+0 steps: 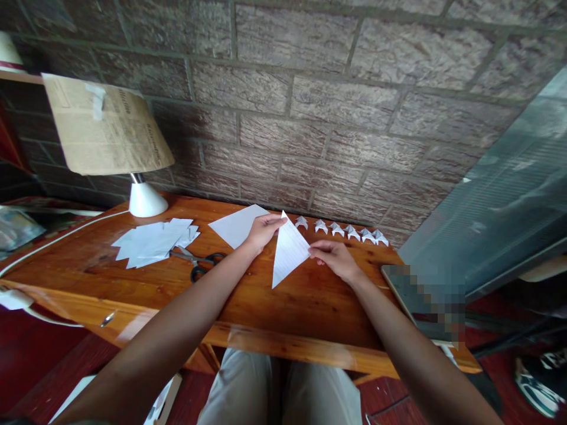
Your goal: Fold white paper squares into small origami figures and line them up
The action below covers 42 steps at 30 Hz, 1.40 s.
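A white, faintly lined sheet of paper (289, 251), folded into a triangle, is held up over the desk between both hands. My left hand (264, 231) pinches it near its top corner. At its right corner, the thumb and fingers of my right hand (334, 257) are closed on the edge. Behind my left hand, another white sheet (239, 225) lies flat on the wood, partly covered by the hand. Several small folded paper shapes (335, 229) stand in a row along the back of the desk, just beyond my right hand.
Left on the wooden desk (328, 313) lie a pile of cut white paper (153, 241) and black-handled scissors (199, 260), partly behind my left forearm. A lamp (148, 200) stands at the back left, its cord running left. A flat dark device (416, 301) rests at the right edge.
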Each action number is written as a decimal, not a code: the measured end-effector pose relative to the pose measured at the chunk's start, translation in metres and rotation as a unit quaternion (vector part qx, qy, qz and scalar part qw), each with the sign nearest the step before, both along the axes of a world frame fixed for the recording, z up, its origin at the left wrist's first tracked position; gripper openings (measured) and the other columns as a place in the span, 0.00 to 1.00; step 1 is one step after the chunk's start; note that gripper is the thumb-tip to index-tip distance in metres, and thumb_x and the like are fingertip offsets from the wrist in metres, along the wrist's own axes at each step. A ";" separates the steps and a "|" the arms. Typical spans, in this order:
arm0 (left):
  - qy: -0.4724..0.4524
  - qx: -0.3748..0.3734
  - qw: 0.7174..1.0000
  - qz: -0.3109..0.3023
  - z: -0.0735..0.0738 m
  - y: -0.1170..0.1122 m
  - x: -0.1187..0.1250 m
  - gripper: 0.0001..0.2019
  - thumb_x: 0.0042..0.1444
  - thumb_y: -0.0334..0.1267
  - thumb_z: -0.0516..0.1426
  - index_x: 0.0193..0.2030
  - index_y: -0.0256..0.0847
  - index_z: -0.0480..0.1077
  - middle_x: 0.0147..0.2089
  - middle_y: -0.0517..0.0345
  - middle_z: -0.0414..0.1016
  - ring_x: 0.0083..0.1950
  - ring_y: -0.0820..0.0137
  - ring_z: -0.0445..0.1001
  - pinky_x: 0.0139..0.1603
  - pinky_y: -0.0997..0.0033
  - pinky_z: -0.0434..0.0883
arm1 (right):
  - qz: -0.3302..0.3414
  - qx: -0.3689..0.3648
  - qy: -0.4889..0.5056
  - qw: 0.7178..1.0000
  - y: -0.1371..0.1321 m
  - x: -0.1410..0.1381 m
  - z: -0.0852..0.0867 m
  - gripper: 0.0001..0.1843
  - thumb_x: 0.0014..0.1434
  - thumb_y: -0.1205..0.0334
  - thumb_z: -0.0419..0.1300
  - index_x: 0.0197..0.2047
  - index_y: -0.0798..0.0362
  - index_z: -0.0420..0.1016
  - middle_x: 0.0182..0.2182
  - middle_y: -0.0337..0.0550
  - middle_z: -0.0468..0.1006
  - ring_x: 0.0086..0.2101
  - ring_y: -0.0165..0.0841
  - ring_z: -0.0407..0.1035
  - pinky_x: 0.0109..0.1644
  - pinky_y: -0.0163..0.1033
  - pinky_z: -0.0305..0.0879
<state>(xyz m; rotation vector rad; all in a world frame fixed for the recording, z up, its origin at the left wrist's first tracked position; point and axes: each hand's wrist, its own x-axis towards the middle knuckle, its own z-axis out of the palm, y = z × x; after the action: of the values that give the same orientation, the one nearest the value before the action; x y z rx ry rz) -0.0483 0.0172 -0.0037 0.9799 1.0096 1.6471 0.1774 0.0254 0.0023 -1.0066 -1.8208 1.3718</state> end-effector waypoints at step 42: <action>-0.038 -0.012 0.999 0.036 0.009 -0.004 -0.013 0.19 0.37 0.45 0.70 0.34 0.39 0.76 0.33 0.56 0.79 0.35 0.70 0.77 0.42 0.68 0.71 | -0.027 0.002 0.042 0.999 0.004 -0.010 0.001 0.17 0.43 0.50 0.69 0.31 0.54 0.78 0.23 0.35 0.73 0.21 0.23 0.59 0.24 0.32 0.53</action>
<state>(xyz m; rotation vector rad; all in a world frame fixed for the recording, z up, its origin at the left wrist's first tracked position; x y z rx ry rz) -0.0612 0.0128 0.0050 0.8680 1.0223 1.7154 0.1675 0.0290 0.0033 -0.9742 -1.7211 1.3568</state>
